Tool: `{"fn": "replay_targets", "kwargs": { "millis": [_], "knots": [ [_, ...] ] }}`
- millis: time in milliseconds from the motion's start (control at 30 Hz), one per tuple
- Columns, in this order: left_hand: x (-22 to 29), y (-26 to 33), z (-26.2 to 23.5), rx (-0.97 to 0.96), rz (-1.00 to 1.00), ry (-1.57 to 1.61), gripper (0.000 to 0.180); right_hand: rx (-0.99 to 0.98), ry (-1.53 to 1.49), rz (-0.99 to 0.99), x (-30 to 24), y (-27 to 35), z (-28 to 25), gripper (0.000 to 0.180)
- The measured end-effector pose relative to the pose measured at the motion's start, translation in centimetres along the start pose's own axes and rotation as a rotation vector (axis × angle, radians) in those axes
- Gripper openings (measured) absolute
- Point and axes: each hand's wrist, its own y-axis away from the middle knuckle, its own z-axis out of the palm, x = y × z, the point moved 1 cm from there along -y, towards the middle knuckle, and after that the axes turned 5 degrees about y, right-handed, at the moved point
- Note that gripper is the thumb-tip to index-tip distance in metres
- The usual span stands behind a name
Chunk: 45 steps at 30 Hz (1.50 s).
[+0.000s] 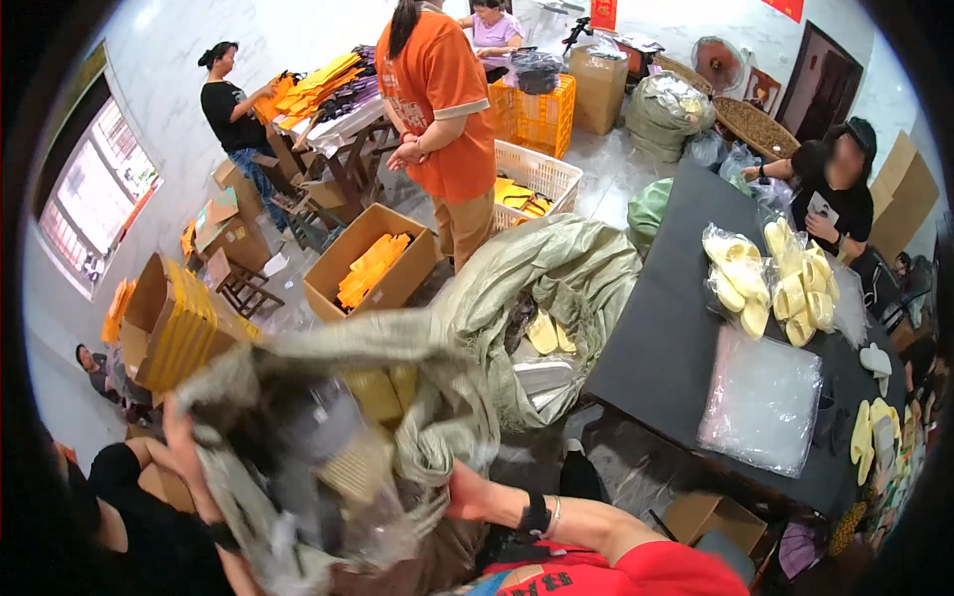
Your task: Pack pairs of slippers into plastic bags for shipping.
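Beside the dark desk (656, 338), a crumpled grey-green woven sack (467, 328) is gripped by both raised hands, left hand (184, 437) and right hand (467, 492), fingers closed on its fabric.

woven sack (517, 298) | grey-green, crumpled, open | draped beside dark table

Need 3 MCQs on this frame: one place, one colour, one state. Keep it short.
1. Where does the stack of clear plastic bags lie?
A on the dark table
B in a cardboard box
C on a chair

2. What colour is the top of the standing person nearest the open cardboard box?
A green
B orange
C white

3. What are both hands doing?
A hanging free
B gripping the grey-green woven sack
C resting on the table

A: they lie flat on the tabletop. B: it is plainly orange. B: left hand and right hand clutch its folds.
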Motion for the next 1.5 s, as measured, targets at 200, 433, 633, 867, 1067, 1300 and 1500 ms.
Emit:
{"fn": "replay_targets", "kwargs": {
  "millis": [200, 433, 633, 867, 1067, 1300, 1500],
  "knots": [
    [7.2, 9.2, -3.1, -0.038, 0.240, -0.034, 0.033, -0.184, 0.130, -0.288, -8.4, 9.8, 5.3, 0.038],
    [16.6, -0.9, 1.3, -0.040, 0.631, 0.058, 0.035, -0.439, 0.383, -0.582, -21.8, 17.9, 11.8, 0.048],
    [42.4, 2.9, 27.4, -0.048, 0.882, 0.232, 0.036, -0.546, 0.665, -0.841, -41.8, 26.8, 23.0, 0.057],
    [50.6, -2.7, 41.8, -0.703, -0.014, 1.114, 0.032, 0.497, 0.935, -1.251, -46.9, 35.3, 20.3, 0.046],
    [52.1, 0.3, 45.8, -0.933, 0.084, 0.857, 0.052, 0.749, 0.823, -1.361, -49.9, 39.9, 17.0, 0.030],
    [43.0, 0.7, 33.5, -0.819, 0.282, 0.684, 0.058, 0.967, 0.794, -1.583, -53.7, 43.7, 15.1, 0.042],
    [16.7, 11.9, 25.2, -0.201, -0.451, 0.368, 0.065, 1.003, 1.129, -1.401, -51.9, 45.2, 14.3, 0.064]
  ]
}}
